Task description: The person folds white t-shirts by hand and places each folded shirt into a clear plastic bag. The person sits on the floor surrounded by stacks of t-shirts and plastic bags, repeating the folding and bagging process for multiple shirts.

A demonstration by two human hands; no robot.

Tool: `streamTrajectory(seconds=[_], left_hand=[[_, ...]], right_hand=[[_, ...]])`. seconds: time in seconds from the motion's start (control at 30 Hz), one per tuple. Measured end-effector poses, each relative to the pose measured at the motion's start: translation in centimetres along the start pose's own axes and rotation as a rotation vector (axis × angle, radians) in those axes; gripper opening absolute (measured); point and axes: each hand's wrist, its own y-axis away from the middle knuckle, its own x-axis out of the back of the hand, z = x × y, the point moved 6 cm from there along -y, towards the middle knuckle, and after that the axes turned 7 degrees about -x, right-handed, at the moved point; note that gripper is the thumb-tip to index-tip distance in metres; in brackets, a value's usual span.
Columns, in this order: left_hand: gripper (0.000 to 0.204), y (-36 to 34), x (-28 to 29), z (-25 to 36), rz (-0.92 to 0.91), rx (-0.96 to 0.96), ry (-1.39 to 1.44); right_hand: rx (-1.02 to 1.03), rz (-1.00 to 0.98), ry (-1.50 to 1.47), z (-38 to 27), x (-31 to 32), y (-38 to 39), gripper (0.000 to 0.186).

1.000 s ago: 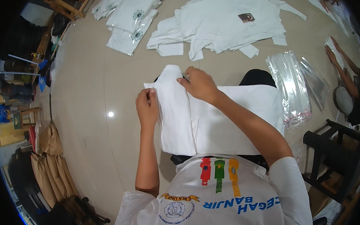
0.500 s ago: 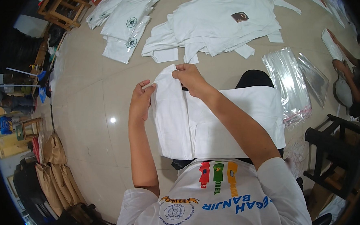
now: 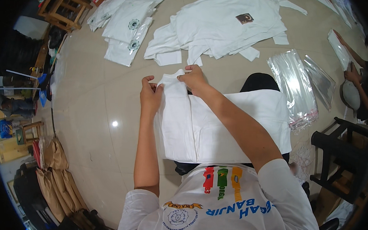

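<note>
A white shirt (image 3: 242,122) lies across my lap, with a long strip of it folded inward along its left side. The far end of that strip is pinched between my two hands. My left hand (image 3: 151,94) grips the left corner, thumb on top and fingers partly under the cloth. My right hand (image 3: 194,80) holds the right corner between thumb and fingers, its forearm crossing over the shirt. Beyond my hands, a pile of white shirts (image 3: 226,25) is spread on the floor, one with a dark square print.
Packed white shirts (image 3: 126,33) in clear plastic lie at the far left. Clear plastic bags (image 3: 291,85) are stacked right of my knee. A black stool (image 3: 340,144) stands at right, near another person's hands (image 3: 352,74) holding a white packet. Brown bags (image 3: 58,179) line the left wall.
My left hand has shifted right and slightly nearer, drawing the fold's left corner inward. My right hand has barely moved. The other person's lower hand has changed position on the packet.
</note>
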Motion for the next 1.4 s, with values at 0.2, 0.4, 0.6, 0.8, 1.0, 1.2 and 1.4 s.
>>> streamTrajectory(seconds=[0.2,0.4,0.6,0.8,1.0,1.2,1.4], left_hand=[[0.055,1.2,0.4,0.7,-0.011,-0.231,-0.345],[0.054,1.6,2.6,1.6,-0.276,-0.383,-0.428],[0.05,0.0,5.1,3.1,-0.68,-0.32,-0.495],[0.044,2.3,9.0,8.3,-0.657,-0.215,-0.613],[0.026,3.0,12.1,9.6,-0.699,-0.179,-0.636],[0.015,-0.1,9.7,-1.1,-0.333,-0.475,-0.503],[0.021,1.2,5.0,-3.1,0.058,-0.197,-0.15]], right_hand=[[0.281,0.085,0.397,-0.2,0.2,1.2,0.06],[0.747,-0.223,0.794,-3.1,-1.8,7.2,0.031],[0.74,-0.387,1.007,-3.2,-3.0,7.4,0.037],[1.071,-0.578,0.894,-4.9,-3.2,9.8,0.039],[0.617,-0.958,0.839,-7.1,-3.1,13.0,0.034],[0.608,-0.518,0.964,-4.9,-2.8,9.6,0.031],[0.725,-0.287,0.946,-3.0,-1.5,8.5,0.032]])
